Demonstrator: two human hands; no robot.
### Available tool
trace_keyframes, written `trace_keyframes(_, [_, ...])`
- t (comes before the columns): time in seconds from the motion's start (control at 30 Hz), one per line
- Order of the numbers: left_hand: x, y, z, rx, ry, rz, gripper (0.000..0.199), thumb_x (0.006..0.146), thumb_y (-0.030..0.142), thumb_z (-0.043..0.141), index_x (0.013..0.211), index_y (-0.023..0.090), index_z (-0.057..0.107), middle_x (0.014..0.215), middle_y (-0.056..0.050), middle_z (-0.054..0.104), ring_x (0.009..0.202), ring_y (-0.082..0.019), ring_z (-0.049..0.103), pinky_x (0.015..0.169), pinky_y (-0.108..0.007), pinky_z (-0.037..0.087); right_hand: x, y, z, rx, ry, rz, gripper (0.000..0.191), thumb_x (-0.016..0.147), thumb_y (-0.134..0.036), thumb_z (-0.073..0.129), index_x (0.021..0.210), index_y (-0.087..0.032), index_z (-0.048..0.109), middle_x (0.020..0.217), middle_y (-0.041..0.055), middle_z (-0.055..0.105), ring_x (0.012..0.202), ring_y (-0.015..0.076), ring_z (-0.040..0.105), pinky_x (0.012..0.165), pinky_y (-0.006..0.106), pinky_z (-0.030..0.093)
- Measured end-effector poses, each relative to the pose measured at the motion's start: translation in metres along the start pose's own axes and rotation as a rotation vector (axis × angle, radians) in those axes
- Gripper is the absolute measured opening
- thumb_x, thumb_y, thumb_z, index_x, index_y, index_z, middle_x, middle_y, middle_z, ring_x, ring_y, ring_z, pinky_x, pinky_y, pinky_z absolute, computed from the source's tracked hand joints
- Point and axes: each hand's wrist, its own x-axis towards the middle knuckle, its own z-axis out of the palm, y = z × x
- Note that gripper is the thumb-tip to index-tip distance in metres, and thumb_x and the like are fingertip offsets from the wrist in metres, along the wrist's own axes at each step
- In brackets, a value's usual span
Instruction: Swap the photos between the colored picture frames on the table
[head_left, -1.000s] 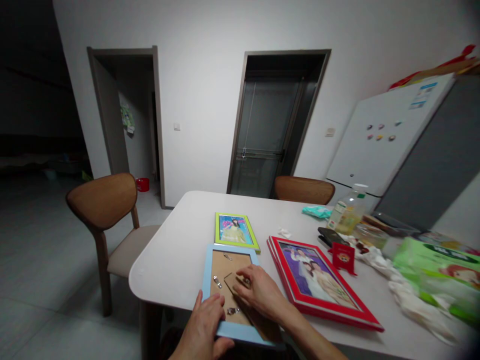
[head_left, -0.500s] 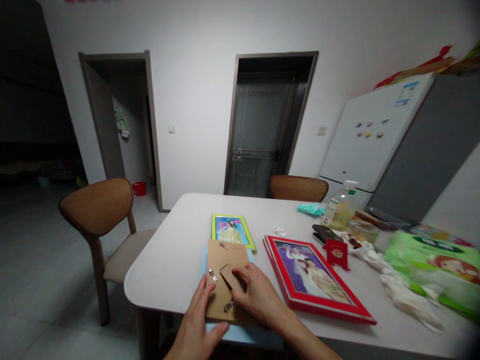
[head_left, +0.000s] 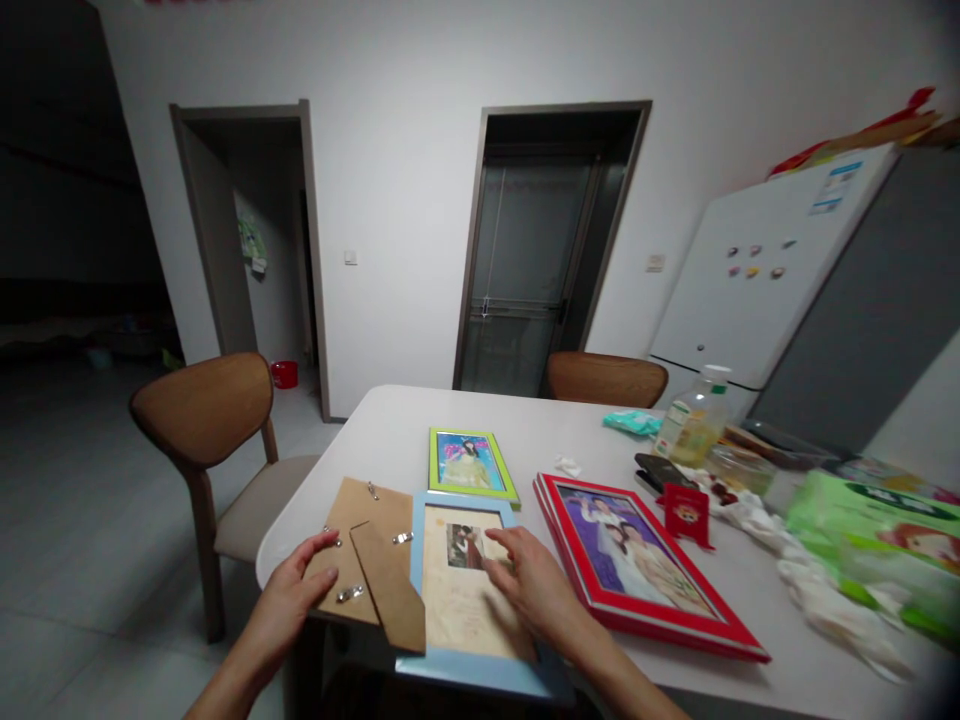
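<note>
A brown picture frame backing board [head_left: 375, 510] with metal clips and a fold-out stand leg [head_left: 386, 590] lies tilted at the table's front left. My left hand [head_left: 289, 590] grips its left edge between thumb and fingers. Beside it, partly overlapped by the board, is a light blue picture frame [head_left: 480, 672], back side up. Inside that frame sits a cream sheet [head_left: 457, 610] with a small printed photo [head_left: 463, 547]. Over the sheet's right side is my right hand [head_left: 532, 580], thumb and index apart and holding nothing; whether its fingertips touch the sheet I cannot tell.
A green-framed picture [head_left: 472, 468] lies behind the blue frame. Stacked red frames [head_left: 645, 570] are on the right, near a red card [head_left: 688, 512], a dark phone [head_left: 664, 470], a bottle [head_left: 690, 415], crumpled tissues [head_left: 817, 590] and a green tissue pack [head_left: 877, 530].
The backing board has come off the blue frame and moved left in my left hand, uncovering the cream sheet. My right hand has let go of the stand leg and is over the sheet.
</note>
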Motion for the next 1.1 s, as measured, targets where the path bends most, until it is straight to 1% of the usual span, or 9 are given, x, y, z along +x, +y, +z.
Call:
trace_keyframes(0.1, [0.006, -0.008, -0.01, 0.099, 0.021, 0.044, 0.048, 0.066, 0.033, 0.051, 0.108, 0.011, 0.046, 0.106, -0.007, 0.057, 0.09, -0.021, 0.057, 0.079, -0.031, 0.044, -0.004, 0.021, 0.003, -0.117, 0.013, 0.053, 0.038, 0.072, -0.026, 0.045, 0.106, -0.011, 0.054, 0.098, 0.0129, 0.054, 0.093, 0.0221, 0.049, 0.084, 0.031, 0.035])
trace_keyframes(0.23, [0.017, -0.03, -0.012, 0.491, 0.152, 0.209, 0.045, 0.068, 0.028, 0.047, 0.109, 0.011, 0.045, 0.112, -0.01, 0.052, 0.105, -0.023, 0.047, 0.092, -0.036, 0.033, -0.007, 0.032, 0.01, -0.217, 0.041, 0.085, 0.04, 0.07, -0.026, 0.046, 0.108, -0.012, 0.052, 0.102, 0.0132, 0.052, 0.096, 0.0229, 0.047, 0.085, 0.031, 0.033])
trace_keyframes(0.37, [0.024, -0.058, -0.012, 0.826, 0.24, 0.356, 0.048, 0.065, 0.026, 0.048, 0.11, 0.01, 0.045, 0.118, -0.013, 0.047, 0.111, -0.026, 0.041, 0.095, -0.039, 0.03, -0.006, 0.034, 0.016, -0.281, 0.022, 0.132, 0.041, 0.072, -0.024, 0.043, 0.11, -0.011, 0.049, 0.096, 0.0132, 0.055, 0.095, 0.0226, 0.048, 0.083, 0.03, 0.033])
trace_keyframes(0.53, [0.024, -0.06, 0.005, 0.901, 0.279, 0.459, 0.041, 0.069, 0.024, 0.043, 0.108, 0.014, 0.048, 0.119, -0.011, 0.047, 0.11, -0.025, 0.043, 0.094, -0.042, 0.033, 0.001, 0.036, 0.015, -0.267, 0.033, 0.208, 0.048, 0.069, -0.015, 0.041, 0.117, -0.009, 0.043, 0.092, 0.0143, 0.057, 0.085, 0.0219, 0.052, 0.076, 0.03, 0.036])
trace_keyframes(0.63, [0.009, -0.041, 0.036, 0.814, 0.228, 0.544, 0.04, 0.071, 0.02, 0.041, 0.11, 0.013, 0.046, 0.122, -0.013, 0.044, 0.113, -0.025, 0.04, 0.095, -0.044, 0.032, 0.005, 0.036, 0.01, -0.064, 0.096, 0.254, 0.055, 0.065, -0.014, 0.042, 0.119, -0.008, 0.038, 0.097, 0.0146, 0.056, 0.086, 0.021, 0.053, 0.076, 0.029, 0.037])
trace_keyframes(0.77, [-0.023, -0.015, 0.09, 0.692, -0.056, 0.618, 0.044, 0.07, 0.017, 0.047, 0.114, 0.017, 0.043, 0.127, -0.012, 0.04, 0.117, -0.024, 0.035, 0.095, -0.045, 0.032, 0.003, 0.026, 0.0, 0.562, 0.084, 0.421, 0.061, 0.065, -0.017, 0.038, 0.125, -0.01, 0.027, 0.076, 0.0058, 0.06, 0.058, 0.0146, 0.055, 0.057, 0.025, 0.042])
trace_keyframes(0.87, [-0.037, -0.004, 0.121, 0.667, -0.219, 0.655, 0.054, 0.064, 0.018, 0.057, 0.116, 0.015, 0.042, 0.129, -0.014, 0.037, 0.118, -0.026, 0.034, 0.095, -0.045, 0.033, -0.002, 0.01, -0.012, 0.986, 0.071, 0.49, 0.068, 0.064, -0.018, 0.04, 0.128, -0.012, 0.02, 0.063, 0.0002, 0.058, 0.045, 0.0122, 0.051, 0.046, 0.023, 0.041])
trace_keyframes(0.97, [-0.04, 0.003, 0.137, 0.67, -0.249, 0.717, 0.055, 0.063, 0.018, 0.059, 0.115, 0.013, 0.042, 0.127, -0.016, 0.039, 0.116, -0.028, 0.036, 0.094, -0.046, 0.034, -0.007, -0.006, -0.025, 1.153, 0.086, 0.449, 0.073, 0.061, -0.017, 0.048, 0.129, -0.015, 0.02, 0.066, -0.0007, 0.06, 0.049, 0.0117, 0.054, 0.051, 0.023, 0.043])
trace_keyframes(1.1, [-0.039, 0.013, 0.14, 0.643, -0.234, 0.902, 0.048, 0.066, 0.009, 0.049, 0.113, 0.015, 0.043, 0.115, -0.011, 0.051, 0.106, -0.023, 0.046, 0.089, -0.04, 0.041, -0.005, -0.012, -0.031, 1.154, 0.086, 0.344, 0.077, 0.061, -0.02, 0.056, 0.129, -0.018, 0.02, 0.074, 0.0007, 0.06, 0.054, 0.0111, 0.056, 0.054, 0.023, 0.045])
